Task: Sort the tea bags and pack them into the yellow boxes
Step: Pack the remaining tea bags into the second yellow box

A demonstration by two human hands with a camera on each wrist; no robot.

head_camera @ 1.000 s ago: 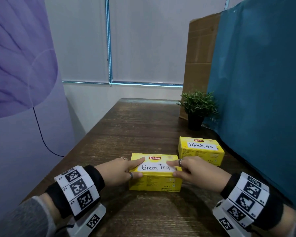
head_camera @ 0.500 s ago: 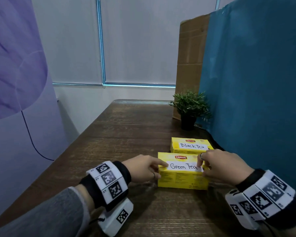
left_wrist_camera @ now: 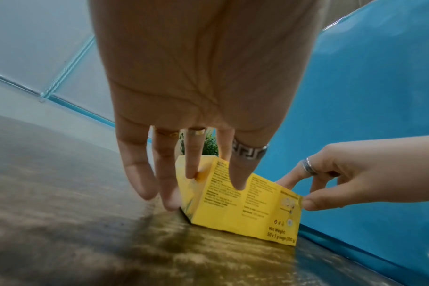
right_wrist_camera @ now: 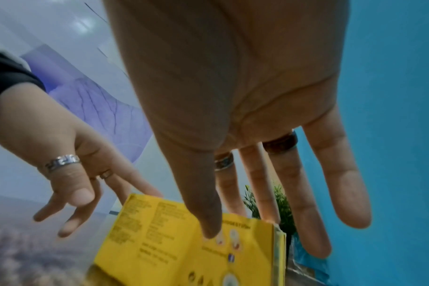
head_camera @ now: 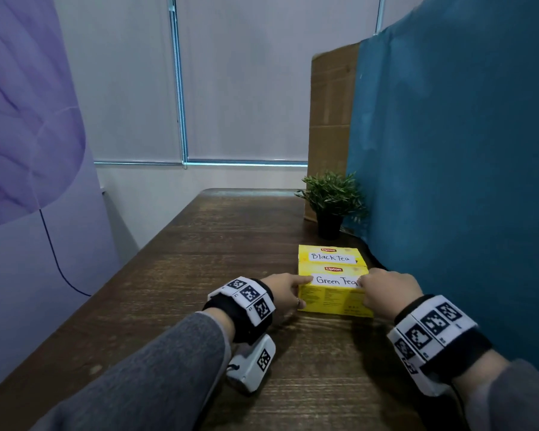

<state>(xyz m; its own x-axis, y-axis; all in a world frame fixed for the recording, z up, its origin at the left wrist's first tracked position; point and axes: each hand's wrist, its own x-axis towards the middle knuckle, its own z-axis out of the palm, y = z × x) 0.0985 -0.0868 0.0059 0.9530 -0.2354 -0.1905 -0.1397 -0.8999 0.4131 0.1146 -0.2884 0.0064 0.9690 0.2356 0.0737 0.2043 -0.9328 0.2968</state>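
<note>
Green Tea box (head_camera: 335,293) flat on the bench (head_camera: 199,275), near side of the Black Tea box (head_camera: 330,257) and touching it. Held at its left end by left hand (head_camera: 285,292), fingers nearly straight; at its right end by right hand (head_camera: 386,292), thumb and fingers lightly pinching. Potted plant (head_camera: 332,202) farther back by the teal curtain (head_camera: 464,181).

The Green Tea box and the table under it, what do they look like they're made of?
Green Tea box: looks like thin printed cardboard, matte yellow, with sharp folded edges and a white handwritten paper label on top.
Table: looks like dark brown wood or wood-look laminate; streaky grain shows, with a slight sheen in the left wrist view.
</note>
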